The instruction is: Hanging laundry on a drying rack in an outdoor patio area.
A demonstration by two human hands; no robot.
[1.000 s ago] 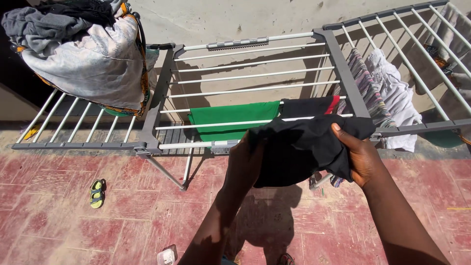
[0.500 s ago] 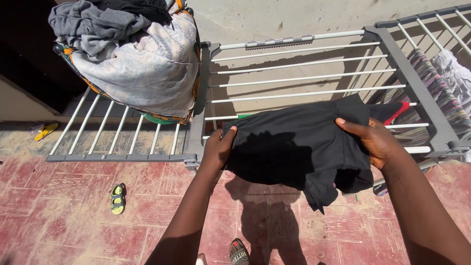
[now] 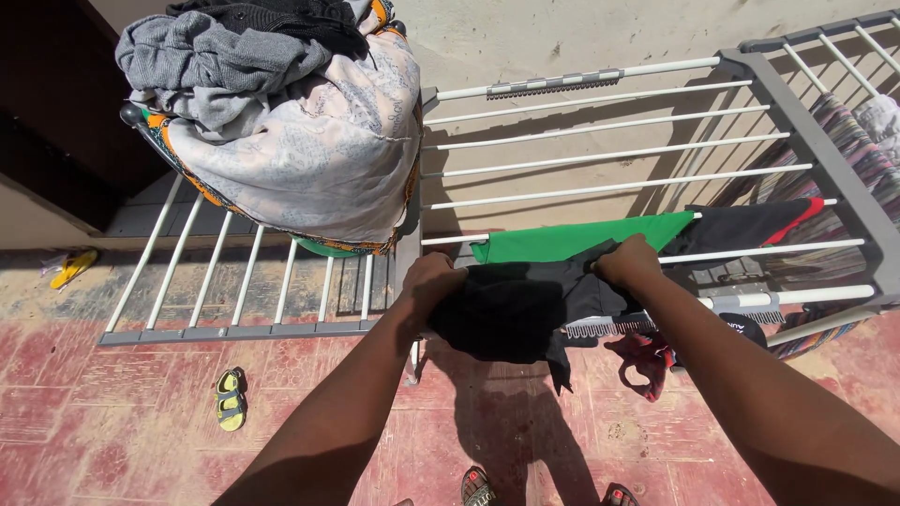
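Both bare arms reached forward and down, nearly parallel. The left hand (image 3: 433,279) and right hand (image 3: 626,262) were held level, apart, knuckles up, fingers curled closed in a pinching grasp.

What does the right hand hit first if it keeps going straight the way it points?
Most likely the green garment draped over the rail just beyond it. The right hand grips the black garment on the drying rack and points up-frame, away from the person. Depth is unclear; it could pass just above the cloth.
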